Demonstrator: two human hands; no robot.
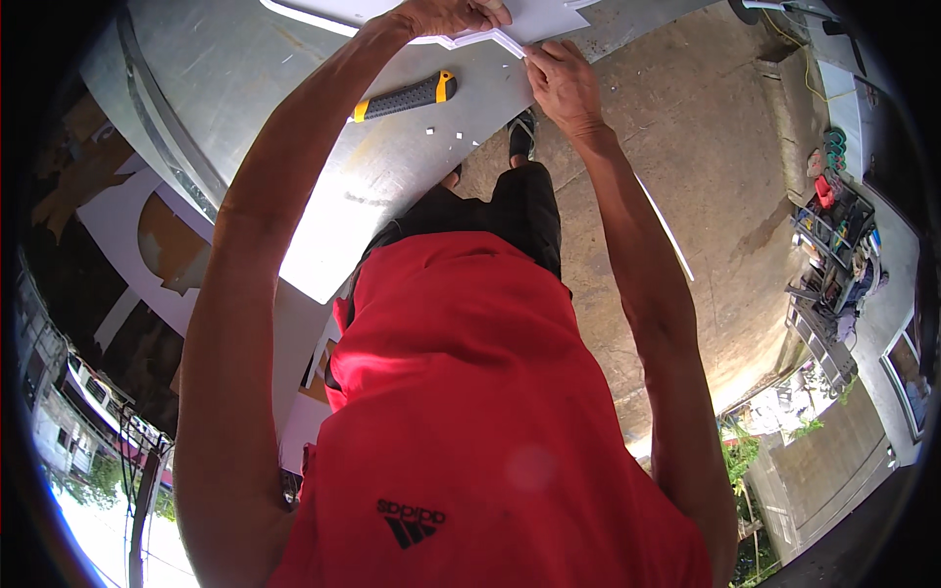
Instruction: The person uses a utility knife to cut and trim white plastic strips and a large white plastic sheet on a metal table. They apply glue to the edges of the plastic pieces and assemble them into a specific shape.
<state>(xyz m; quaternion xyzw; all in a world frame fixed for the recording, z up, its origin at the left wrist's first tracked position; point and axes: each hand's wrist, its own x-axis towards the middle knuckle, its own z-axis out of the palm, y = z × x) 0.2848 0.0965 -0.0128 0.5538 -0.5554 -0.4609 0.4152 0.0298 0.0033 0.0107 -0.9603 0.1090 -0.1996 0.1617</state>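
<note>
At the top edge, a thin white strip (pixel 508 41) bends in a zigzag along the edge of a flat white piece (pixel 549 15). My left hand (pixel 453 16) is closed with its fingertips pressed on the strip and the white piece. A little to the right, my right hand (pixel 566 86) pinches the strip between thumb and fingers. A long white strip end (pixel 667 227) shows beyond my right forearm; whether it joins the pinched strip is hidden. Below my left hand lies a tool with a black and yellow handle (pixel 407 97); its other end is behind my forearm.
The grey metal tabletop (pixel 392 162) carries a few small white scraps (pixel 429 130). White cut sheets (pixel 127 220) lie at the left below table level. Concrete floor (pixel 686 127) spreads to the right, where a cluttered rack (pixel 833 230) stands against the wall.
</note>
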